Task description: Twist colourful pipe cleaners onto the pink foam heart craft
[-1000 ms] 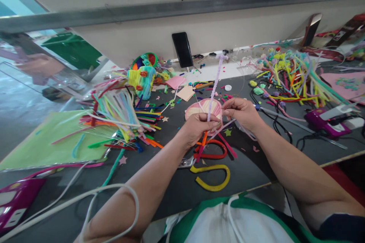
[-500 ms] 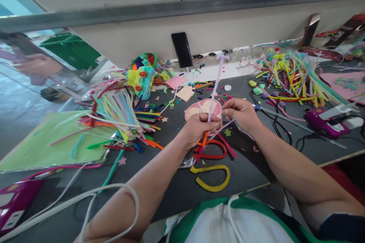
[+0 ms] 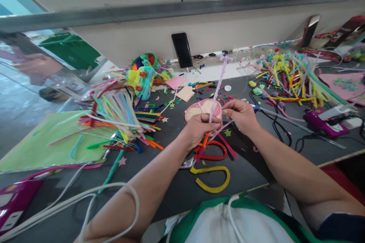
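My left hand [image 3: 203, 124] is closed in a pinch around the lower part of a lilac pipe cleaner stem [image 3: 218, 89]. The stem rises at a tilt, with a knotted tuft at its top. Close on the right, my right hand [image 3: 241, 113] has thumb and forefinger pressed together; what lies between them is too small to make out. Behind both hands is a round pink-rimmed piece [image 3: 196, 110], partly covered by the left hand. Scissors with a red and a yellow handle [image 3: 212, 189] lie below, near a pink pipe cleaner [image 3: 228, 146].
Pipe cleaner bundles lie left [image 3: 114, 110] and right [image 3: 293, 79]. A phone [image 3: 181, 50] leans on the back wall. Purple power strips [image 3: 325, 123] and cables sit at the sides. A green sheet [image 3: 51, 140] is at left. Another person's hand [image 3: 42, 64] shows at far left.
The top of the lilac stem has tipped slightly to the right. Both hands keep their pinch in nearly the same place.
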The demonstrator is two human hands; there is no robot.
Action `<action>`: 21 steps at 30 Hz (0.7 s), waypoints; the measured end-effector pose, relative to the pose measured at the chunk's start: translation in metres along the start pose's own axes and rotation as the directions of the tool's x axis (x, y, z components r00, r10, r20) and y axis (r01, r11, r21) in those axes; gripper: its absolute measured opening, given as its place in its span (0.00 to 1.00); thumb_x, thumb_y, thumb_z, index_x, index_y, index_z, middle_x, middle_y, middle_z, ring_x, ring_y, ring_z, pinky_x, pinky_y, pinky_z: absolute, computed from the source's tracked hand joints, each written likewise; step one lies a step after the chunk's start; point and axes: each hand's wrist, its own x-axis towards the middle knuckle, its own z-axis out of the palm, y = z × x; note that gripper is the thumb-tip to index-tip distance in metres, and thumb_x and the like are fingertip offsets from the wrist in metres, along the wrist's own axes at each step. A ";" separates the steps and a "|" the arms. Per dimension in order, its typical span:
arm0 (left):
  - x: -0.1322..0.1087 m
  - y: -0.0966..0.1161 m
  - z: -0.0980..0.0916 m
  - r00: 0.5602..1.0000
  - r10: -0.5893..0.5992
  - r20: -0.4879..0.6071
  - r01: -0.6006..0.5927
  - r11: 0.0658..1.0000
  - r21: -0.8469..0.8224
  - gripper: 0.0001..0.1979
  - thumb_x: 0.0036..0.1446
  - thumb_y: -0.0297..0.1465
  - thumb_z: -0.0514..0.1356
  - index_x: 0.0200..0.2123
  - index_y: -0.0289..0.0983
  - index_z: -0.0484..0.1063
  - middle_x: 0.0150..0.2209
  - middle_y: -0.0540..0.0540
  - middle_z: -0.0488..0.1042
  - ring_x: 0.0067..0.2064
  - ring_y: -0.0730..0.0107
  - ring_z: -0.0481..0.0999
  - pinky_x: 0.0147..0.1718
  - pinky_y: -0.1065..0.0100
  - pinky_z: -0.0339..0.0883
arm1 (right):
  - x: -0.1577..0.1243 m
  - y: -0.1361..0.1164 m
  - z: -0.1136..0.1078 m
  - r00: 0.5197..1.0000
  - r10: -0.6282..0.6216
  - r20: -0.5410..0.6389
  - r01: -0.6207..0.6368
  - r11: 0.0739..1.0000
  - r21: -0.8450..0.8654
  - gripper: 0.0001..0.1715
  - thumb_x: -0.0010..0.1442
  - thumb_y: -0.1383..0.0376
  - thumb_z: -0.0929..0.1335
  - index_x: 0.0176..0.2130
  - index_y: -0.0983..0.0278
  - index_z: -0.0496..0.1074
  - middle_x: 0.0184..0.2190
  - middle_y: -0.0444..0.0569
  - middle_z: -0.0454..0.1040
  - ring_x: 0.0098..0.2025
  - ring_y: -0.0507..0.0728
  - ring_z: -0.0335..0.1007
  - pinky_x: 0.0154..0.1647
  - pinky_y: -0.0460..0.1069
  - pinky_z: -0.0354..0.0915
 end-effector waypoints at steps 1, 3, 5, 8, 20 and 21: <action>0.000 0.000 0.000 1.000 -0.002 -0.002 0.002 1.000 0.002 0.14 0.34 0.28 0.71 0.29 0.31 0.77 0.24 0.45 0.75 0.23 0.76 0.70 0.23 0.72 0.63 | 0.000 0.000 0.001 1.000 0.000 -0.008 0.000 1.000 -0.002 0.05 0.47 0.65 0.72 0.28 0.63 0.73 0.20 0.41 0.68 0.22 0.49 0.60 0.24 0.46 0.57; 0.000 0.000 0.000 1.000 -0.010 -0.009 0.010 1.000 0.007 0.15 0.34 0.29 0.71 0.30 0.30 0.77 0.24 0.45 0.75 0.23 0.75 0.70 0.23 0.72 0.63 | -0.001 0.000 0.002 1.000 -0.005 -0.022 0.004 1.000 -0.014 0.05 0.47 0.65 0.72 0.28 0.63 0.73 0.20 0.41 0.67 0.22 0.49 0.59 0.24 0.46 0.57; 0.000 0.000 0.001 1.000 -0.013 -0.014 0.014 1.000 0.006 0.15 0.34 0.29 0.71 0.29 0.30 0.77 0.24 0.45 0.75 0.23 0.75 0.70 0.22 0.72 0.63 | -0.001 0.000 0.003 0.999 -0.010 -0.030 0.009 1.000 -0.027 0.05 0.48 0.65 0.72 0.28 0.63 0.73 0.20 0.41 0.67 0.22 0.49 0.59 0.24 0.46 0.57; -0.001 0.001 0.002 1.000 -0.001 0.000 0.001 1.000 -0.021 0.14 0.35 0.28 0.71 0.29 0.31 0.76 0.22 0.47 0.74 0.21 0.76 0.69 0.21 0.73 0.62 | -0.001 0.000 0.003 0.999 -0.004 -0.034 0.003 1.000 -0.019 0.05 0.48 0.64 0.72 0.28 0.63 0.73 0.20 0.41 0.67 0.22 0.49 0.59 0.24 0.46 0.57; 0.001 0.004 0.002 0.985 0.109 -0.133 -0.128 0.980 -0.149 0.13 0.39 0.27 0.70 0.32 0.33 0.75 0.22 0.52 0.71 0.22 0.82 0.67 0.24 0.76 0.64 | 0.003 0.007 0.002 0.970 0.127 0.207 -0.197 0.908 0.369 0.20 0.56 0.55 0.68 0.47 0.60 0.69 0.40 0.48 0.72 0.35 0.50 0.67 0.36 0.46 0.65; 0.001 0.004 0.003 0.984 0.126 -0.129 -0.146 0.976 -0.163 0.13 0.40 0.28 0.69 0.32 0.34 0.74 0.23 0.52 0.71 0.23 0.82 0.68 0.25 0.76 0.65 | 0.001 0.006 0.005 0.961 0.130 0.242 -0.214 0.907 0.363 0.20 0.56 0.55 0.68 0.47 0.60 0.69 0.42 0.49 0.71 0.37 0.51 0.68 0.37 0.46 0.65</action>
